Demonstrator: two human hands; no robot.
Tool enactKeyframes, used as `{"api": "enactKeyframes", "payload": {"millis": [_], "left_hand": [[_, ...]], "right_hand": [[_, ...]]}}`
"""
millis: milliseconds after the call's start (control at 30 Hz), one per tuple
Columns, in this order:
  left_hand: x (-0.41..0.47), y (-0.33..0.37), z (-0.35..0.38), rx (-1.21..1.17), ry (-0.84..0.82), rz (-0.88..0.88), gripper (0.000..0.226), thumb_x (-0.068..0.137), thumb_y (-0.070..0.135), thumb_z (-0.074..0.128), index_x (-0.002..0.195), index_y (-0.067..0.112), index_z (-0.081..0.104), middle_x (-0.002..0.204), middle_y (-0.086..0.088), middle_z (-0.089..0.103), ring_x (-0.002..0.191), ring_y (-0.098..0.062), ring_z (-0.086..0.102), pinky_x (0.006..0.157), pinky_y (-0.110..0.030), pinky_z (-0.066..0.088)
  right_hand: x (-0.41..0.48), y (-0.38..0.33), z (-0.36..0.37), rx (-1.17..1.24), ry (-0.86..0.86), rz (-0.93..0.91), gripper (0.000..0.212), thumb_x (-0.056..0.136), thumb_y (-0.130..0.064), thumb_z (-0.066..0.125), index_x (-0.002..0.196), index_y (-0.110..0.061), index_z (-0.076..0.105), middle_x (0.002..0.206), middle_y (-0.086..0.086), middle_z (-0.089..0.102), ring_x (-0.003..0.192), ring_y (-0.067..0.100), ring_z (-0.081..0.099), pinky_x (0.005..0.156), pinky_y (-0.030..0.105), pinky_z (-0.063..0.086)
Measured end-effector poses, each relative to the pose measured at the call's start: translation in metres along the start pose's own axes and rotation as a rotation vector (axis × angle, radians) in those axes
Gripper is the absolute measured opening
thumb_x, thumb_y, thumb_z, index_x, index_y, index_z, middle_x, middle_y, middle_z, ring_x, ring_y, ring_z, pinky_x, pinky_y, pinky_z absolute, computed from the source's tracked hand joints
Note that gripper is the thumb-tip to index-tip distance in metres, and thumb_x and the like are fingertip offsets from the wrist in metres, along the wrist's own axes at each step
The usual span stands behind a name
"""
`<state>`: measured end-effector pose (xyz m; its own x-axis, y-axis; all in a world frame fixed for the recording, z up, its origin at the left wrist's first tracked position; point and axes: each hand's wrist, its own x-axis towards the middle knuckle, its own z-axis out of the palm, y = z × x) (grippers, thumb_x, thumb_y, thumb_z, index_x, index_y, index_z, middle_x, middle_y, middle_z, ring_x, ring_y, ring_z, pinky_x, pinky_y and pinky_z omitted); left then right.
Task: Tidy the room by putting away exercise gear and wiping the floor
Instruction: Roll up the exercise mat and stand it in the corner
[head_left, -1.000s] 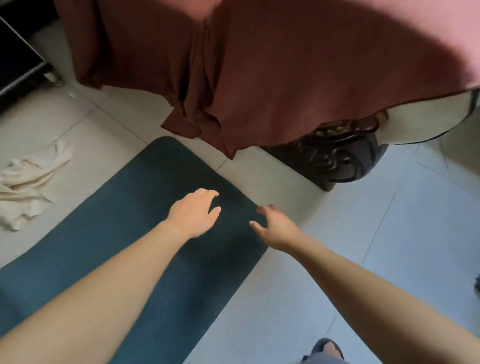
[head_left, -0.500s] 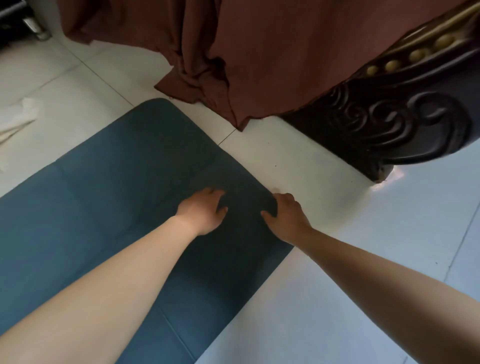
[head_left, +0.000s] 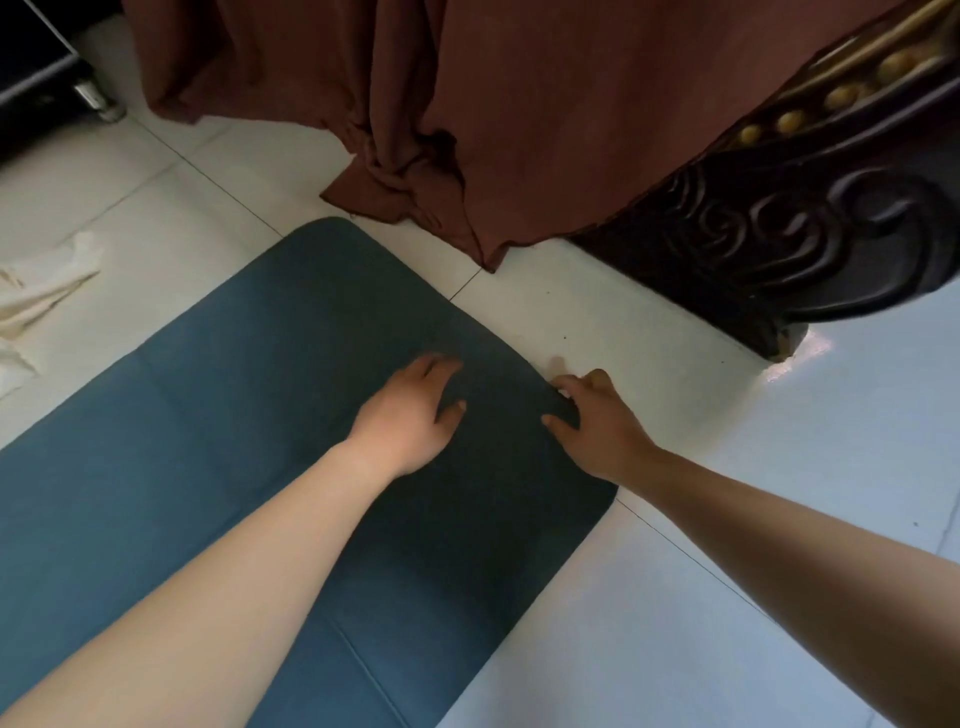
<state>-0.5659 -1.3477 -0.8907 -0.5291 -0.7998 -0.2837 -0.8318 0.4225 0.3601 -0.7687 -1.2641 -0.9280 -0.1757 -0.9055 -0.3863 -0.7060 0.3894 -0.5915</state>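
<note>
A dark blue exercise mat (head_left: 234, 415) lies flat on the white tiled floor (head_left: 727, 545), its rounded short end pointing at the bed. My left hand (head_left: 410, 415) rests on the mat just inside that end, fingers bent and spread. At the mat's right-hand edge my right hand (head_left: 602, 426) has its thumb on top of the mat and its fingers curled at the rim, pinching it. A crumpled white cloth (head_left: 41, 301) lies on the tiles to the left of the mat.
A brown bedsheet (head_left: 519, 104) hangs down to the floor just beyond the mat's end. A dark carved bed leg (head_left: 805, 234) stands at the right. A black piece of furniture on a caster (head_left: 31, 62) fills the top left corner.
Both hands have dropped from above the mat down onto its end. The right hand has reached the rim and closed on it. The view has moved closer to the floor.
</note>
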Motion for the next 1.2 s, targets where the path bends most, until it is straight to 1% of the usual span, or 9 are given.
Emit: {"api": "enactKeyframes", "payload": {"millis": [133, 267, 433, 533, 633, 800, 933, 1067, 1200], "left_hand": [[0.014, 0.001, -0.028, -0.019, 0.147, 0.143, 0.047, 0.095, 0.031, 0.045, 0.141, 0.023, 0.037, 0.15, -0.001, 0.031, 0.138, -0.022, 0.026, 0.11, -0.033, 0.026], [0.023, 0.004, -0.033, -0.03, 0.05, 0.241, 0.043, 0.098, 0.029, 0.039, 0.141, 0.026, 0.039, 0.154, 0.002, 0.025, 0.143, -0.018, 0.013, 0.117, -0.035, 0.015], [0.014, 0.001, -0.04, 0.038, -0.083, 0.217, 0.038, 0.099, 0.035, 0.034, 0.132, 0.023, 0.049, 0.145, 0.003, 0.039, 0.134, -0.018, 0.033, 0.11, -0.036, 0.03], [-0.01, -0.015, -0.037, 0.028, -0.025, 0.188, 0.039, 0.097, 0.038, 0.033, 0.128, 0.024, 0.052, 0.14, 0.004, 0.044, 0.129, -0.018, 0.039, 0.107, -0.039, 0.036], [-0.036, -0.033, -0.039, 0.072, -0.024, 0.16, 0.042, 0.097, 0.041, 0.03, 0.132, 0.024, 0.047, 0.145, 0.003, 0.038, 0.134, -0.018, 0.035, 0.11, -0.041, 0.033], [-0.078, -0.05, -0.051, 0.067, 0.002, 0.05, 0.043, 0.098, 0.041, 0.029, 0.135, 0.025, 0.043, 0.15, 0.004, 0.031, 0.139, -0.015, 0.026, 0.113, -0.033, 0.025], [-0.108, -0.055, -0.052, 0.078, -0.026, -0.035, 0.045, 0.098, 0.044, 0.027, 0.14, 0.029, 0.037, 0.153, 0.008, 0.024, 0.14, -0.014, 0.023, 0.113, -0.037, 0.026], [-0.128, -0.051, -0.048, 0.146, -0.109, -0.073, 0.05, 0.097, 0.048, 0.026, 0.144, 0.03, 0.029, 0.156, 0.009, 0.016, 0.143, -0.014, 0.016, 0.115, -0.04, 0.025], [-0.137, -0.055, -0.044, 0.146, -0.105, -0.079, 0.051, 0.097, 0.048, 0.027, 0.144, 0.03, 0.028, 0.156, 0.008, 0.016, 0.143, -0.014, 0.015, 0.115, -0.038, 0.023]], "right_hand": [[-0.021, -0.014, 0.001, 0.225, -0.031, -0.128, 0.044, 0.092, -0.03, 0.055, 0.134, -0.025, 0.042, 0.128, -0.002, 0.052, 0.113, 0.013, 0.052, 0.099, 0.031, 0.045], [-0.042, -0.032, -0.007, 0.294, -0.088, -0.175, 0.04, 0.093, -0.031, 0.053, 0.132, -0.035, 0.044, 0.123, -0.016, 0.056, 0.108, 0.001, 0.055, 0.093, 0.02, 0.046], [-0.056, -0.045, -0.014, 0.323, -0.127, -0.158, 0.031, 0.093, -0.04, 0.05, 0.124, -0.042, 0.048, 0.105, -0.035, 0.05, 0.094, -0.017, 0.05, 0.076, 0.004, 0.041], [-0.056, -0.047, -0.018, 0.36, -0.091, -0.135, 0.03, 0.093, -0.044, 0.047, 0.122, -0.042, 0.052, 0.112, -0.025, 0.054, 0.098, -0.01, 0.053, 0.076, 0.004, 0.042], [-0.05, -0.052, -0.02, 0.368, -0.092, -0.138, 0.034, 0.092, -0.048, 0.047, 0.125, -0.043, 0.049, 0.123, -0.016, 0.053, 0.108, 0.005, 0.054, 0.084, 0.021, 0.046], [-0.039, -0.077, -0.009, 0.331, -0.176, -0.192, 0.042, 0.092, -0.044, 0.049, 0.133, -0.036, 0.045, 0.131, -0.009, 0.05, 0.11, 0.009, 0.052, 0.076, 0.019, 0.043], [-0.036, -0.101, 0.019, 0.287, -0.288, -0.162, 0.055, 0.091, -0.046, 0.051, 0.14, -0.026, 0.038, 0.139, 0.001, 0.046, 0.119, 0.017, 0.049, 0.096, 0.034, 0.044], [-0.037, -0.122, 0.041, 0.28, -0.37, -0.107, 0.065, 0.088, -0.049, 0.054, 0.141, -0.019, 0.032, 0.14, 0.003, 0.044, 0.11, 0.012, 0.047, 0.087, 0.024, 0.037], [-0.034, -0.121, 0.049, 0.277, -0.409, -0.009, 0.073, 0.082, -0.053, 0.06, 0.139, -0.017, 0.033, 0.136, 0.005, 0.048, 0.101, 0.015, 0.049, 0.083, 0.026, 0.038]]}}
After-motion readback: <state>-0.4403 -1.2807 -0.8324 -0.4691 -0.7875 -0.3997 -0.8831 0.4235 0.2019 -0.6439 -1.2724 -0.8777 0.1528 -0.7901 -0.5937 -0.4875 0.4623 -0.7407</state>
